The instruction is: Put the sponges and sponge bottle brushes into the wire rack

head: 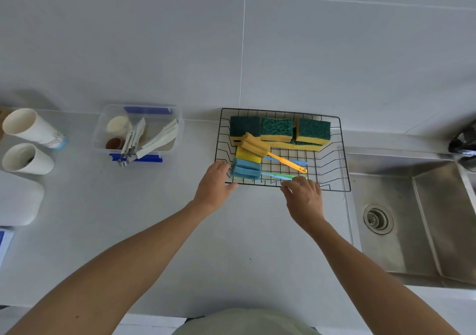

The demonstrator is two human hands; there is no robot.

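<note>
A black wire rack [343, 154] stands on the grey counter against the wall. Along its back lie several green-and-yellow sponges [277, 128]. A yellow sponge bottle brush [253, 144] lies across them, its orange handle pointing right. In the front left corner sits a blue sponge brush [246, 168] with a green handle [280, 177], on top of a yellow sponge [247, 155]. My left hand [215, 185] touches the blue sponge head at the rack's front left corner. My right hand [304, 195] pinches the tip of the green handle at the rack's front rim.
A steel sink [412, 218] with a drain lies right of the rack, a dark tap [463, 141] above it. Left of the rack stands a clear plastic box [139, 131] with tongs and cups. Two white paper cups [28, 141] lie at the far left.
</note>
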